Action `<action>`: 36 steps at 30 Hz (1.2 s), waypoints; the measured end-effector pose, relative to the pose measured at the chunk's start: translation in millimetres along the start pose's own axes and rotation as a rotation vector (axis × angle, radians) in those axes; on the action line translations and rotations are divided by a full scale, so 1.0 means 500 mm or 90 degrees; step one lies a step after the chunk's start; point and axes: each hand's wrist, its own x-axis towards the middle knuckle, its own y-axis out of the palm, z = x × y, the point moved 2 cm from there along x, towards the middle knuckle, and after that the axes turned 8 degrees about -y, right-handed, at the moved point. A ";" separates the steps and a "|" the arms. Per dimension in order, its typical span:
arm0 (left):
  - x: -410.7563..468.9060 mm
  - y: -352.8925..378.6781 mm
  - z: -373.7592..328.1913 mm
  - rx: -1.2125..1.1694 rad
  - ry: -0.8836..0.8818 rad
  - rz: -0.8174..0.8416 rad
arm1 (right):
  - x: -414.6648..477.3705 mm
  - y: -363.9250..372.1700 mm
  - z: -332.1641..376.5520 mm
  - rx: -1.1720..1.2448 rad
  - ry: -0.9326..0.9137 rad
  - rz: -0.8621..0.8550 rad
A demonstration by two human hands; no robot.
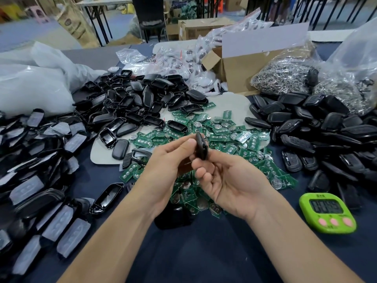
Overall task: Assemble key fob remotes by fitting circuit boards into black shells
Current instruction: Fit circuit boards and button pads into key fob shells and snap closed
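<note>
Both hands meet over the middle of the table around one black key fob shell [201, 147], held upright on edge. My left hand [166, 168] pinches it from the left with thumb and fingers. My right hand [228, 180] grips its lower end, palm turned up. Under and behind the hands lies a heap of green circuit boards [230, 137] with round button cells. Whether a board sits inside the held shell is hidden.
Empty glossy shell halves [130, 103] are heaped at the back left, matte black shells [318, 135] on the right, and film-covered shells [38, 180] along the left edge. A green digital timer [328, 213] lies at the right front. A cardboard box [242, 74] and bags stand behind.
</note>
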 end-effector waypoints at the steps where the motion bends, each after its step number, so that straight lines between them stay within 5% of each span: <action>1: 0.002 -0.001 0.003 0.005 -0.001 -0.017 | 0.001 0.000 0.001 0.001 0.002 -0.016; 5: 0.014 -0.023 0.002 0.054 0.037 -0.118 | -0.001 -0.010 0.049 0.018 -0.130 -0.073; 9: 0.019 -0.060 -0.014 0.024 0.073 -0.206 | -0.012 -0.031 0.119 0.164 -0.257 0.052; 14: 0.029 -0.098 -0.022 0.111 0.126 -0.354 | 0.047 -0.022 0.079 -0.251 -0.261 -0.136; 17: 0.031 -0.118 -0.025 0.208 0.158 -0.429 | 0.116 0.023 0.083 -0.711 -0.353 -0.194; 21: 0.030 -0.126 -0.026 0.301 0.165 -0.478 | 0.231 0.082 0.082 -1.193 -0.360 -0.176; 24: 0.030 -0.131 -0.028 0.328 0.161 -0.480 | 0.267 0.088 0.064 -1.345 -0.298 -0.177; 26: 0.030 -0.134 -0.029 0.327 0.164 -0.478 | 0.258 0.079 0.058 -1.308 -0.372 -0.204; 28: 0.031 -0.133 -0.029 0.310 0.170 -0.460 | 0.232 0.067 0.050 -1.095 -0.436 -0.206; 31: 0.040 -0.117 -0.023 0.188 0.124 -0.330 | 0.189 0.060 0.026 -0.763 -0.386 -0.068; 33: 0.045 -0.104 -0.022 0.072 0.073 -0.236 | 0.162 0.063 0.001 -0.667 -0.341 0.016; 36: 0.044 -0.098 -0.026 0.024 0.064 -0.194 | 0.140 0.057 -0.009 -0.638 -0.365 -0.019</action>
